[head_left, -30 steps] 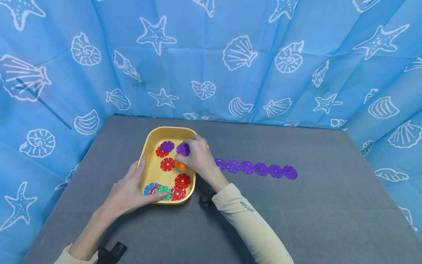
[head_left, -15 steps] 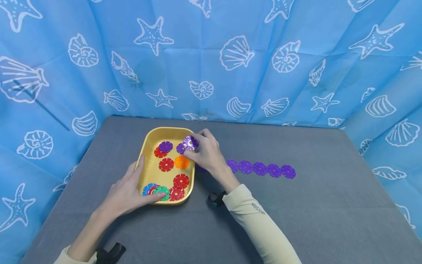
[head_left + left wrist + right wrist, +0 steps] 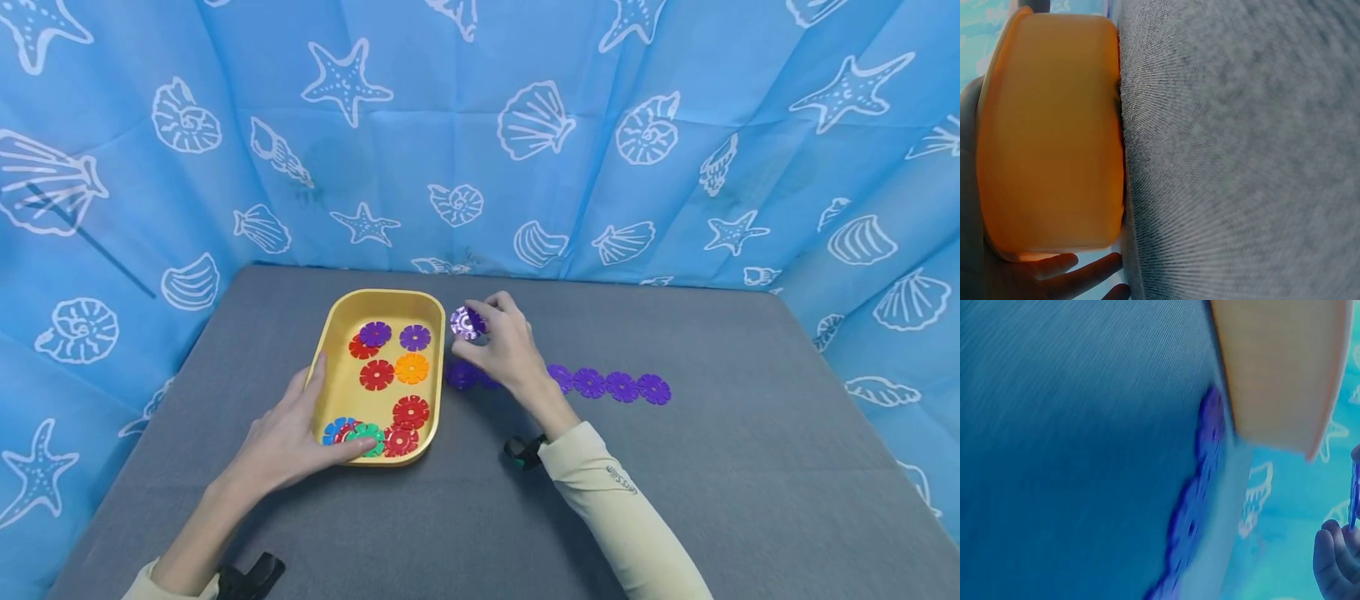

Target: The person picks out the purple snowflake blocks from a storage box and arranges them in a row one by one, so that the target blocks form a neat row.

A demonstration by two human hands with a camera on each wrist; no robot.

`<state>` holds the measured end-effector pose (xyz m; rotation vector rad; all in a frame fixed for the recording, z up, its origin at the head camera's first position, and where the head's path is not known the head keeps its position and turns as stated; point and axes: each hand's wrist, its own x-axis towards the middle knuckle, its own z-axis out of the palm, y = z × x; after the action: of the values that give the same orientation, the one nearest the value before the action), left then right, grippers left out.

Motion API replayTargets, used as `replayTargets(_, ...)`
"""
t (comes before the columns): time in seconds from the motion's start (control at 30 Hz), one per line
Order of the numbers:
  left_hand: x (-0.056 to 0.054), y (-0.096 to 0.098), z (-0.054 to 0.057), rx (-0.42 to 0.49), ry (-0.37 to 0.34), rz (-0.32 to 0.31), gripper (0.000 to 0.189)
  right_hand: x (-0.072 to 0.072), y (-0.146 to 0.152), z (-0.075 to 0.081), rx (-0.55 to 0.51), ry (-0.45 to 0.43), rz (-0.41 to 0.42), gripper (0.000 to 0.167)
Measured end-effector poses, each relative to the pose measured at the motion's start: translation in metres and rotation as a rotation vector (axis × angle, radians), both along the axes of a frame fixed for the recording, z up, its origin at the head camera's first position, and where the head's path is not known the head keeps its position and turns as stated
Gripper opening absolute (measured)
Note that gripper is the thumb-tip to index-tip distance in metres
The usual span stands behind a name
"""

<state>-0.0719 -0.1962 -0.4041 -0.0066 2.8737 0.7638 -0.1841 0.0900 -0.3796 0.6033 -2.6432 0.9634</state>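
Observation:
My right hand [image 3: 501, 350] pinches a shiny purple snowflake disc [image 3: 465, 323] between thumb and fingers, tilted up and just right of the yellow tray [image 3: 330, 333]. Below it on the table runs a row of purple snowflake discs [image 3: 622, 387], partly hidden by that hand. With the thumb over the near rim and fingers along the left side, my left hand [image 3: 285, 442] holds the tray. Inside lie two purple discs [image 3: 415, 337], an orange disc [image 3: 412, 368], several red discs [image 3: 377, 375], a green disc [image 3: 367, 439] and a blue disc [image 3: 339, 430].
A grey cloth-covered table [image 3: 712, 483] spreads under everything. Behind and at both sides hangs a blue curtain [image 3: 420, 150] with white shells and starfish. The tray wall [image 3: 1285, 375] stands close to the row's left end in the right wrist view.
My right hand has lifted a purple disc out of the tray and carried it right, past the rim. Another purple disc and the orange one are uncovered. The left hand stays on the tray.

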Motion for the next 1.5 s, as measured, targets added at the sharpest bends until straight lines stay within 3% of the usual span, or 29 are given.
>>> replayTargets(0.77, 0.000, 0.001, -0.001, -0.007, -0.001, 0.008, 0.136, 0.016, 0.144, -0.008, 0.073, 0.090, -0.202, 0.050)
replayTargets(1.17, 0.000, 0.003, 0.000, -0.011, 0.012, 0.011, 0.136, 0.036, 0.212, -0.012, 0.122, 0.069, -0.351, 0.047)
replayTargets(1.5, 0.000, 0.003, 0.000, -0.012, 0.011, 0.017, 0.135, 0.043, 0.256, -0.019, 0.200, 0.015, -0.390, 0.046)
